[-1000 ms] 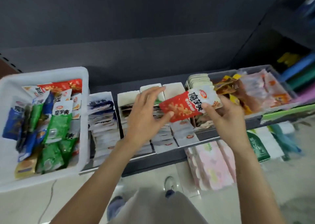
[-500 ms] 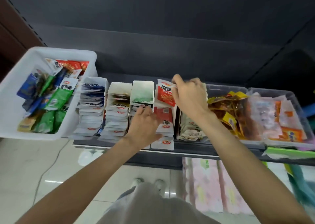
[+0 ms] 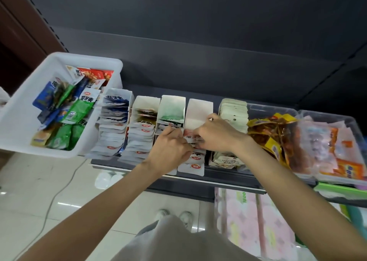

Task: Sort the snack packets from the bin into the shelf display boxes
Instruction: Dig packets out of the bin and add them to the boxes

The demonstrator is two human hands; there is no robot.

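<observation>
Nearest the camera, both forearms reach over the shelf edge (image 3: 198, 178) into the row of display boxes. The step in hand looks like seating a red packet (image 3: 191, 136) into the fourth display box (image 3: 198, 110), the one with red-marked packets. The left hand (image 3: 170, 149) has its fingers curled down among the packets at the seam between the third and fourth boxes, seemingly parting or steadying the stack; whether it pinches one packet I cannot tell. The right hand (image 3: 214, 133) pinches the packets in that box, fingertips buried among them. Next, judging from this, the packet needs pressing level with its neighbours, then both hands must let go and travel left. Farther back on the left sits the white bin (image 3: 23, 110), with green, blue and red packets to sort.
</observation>
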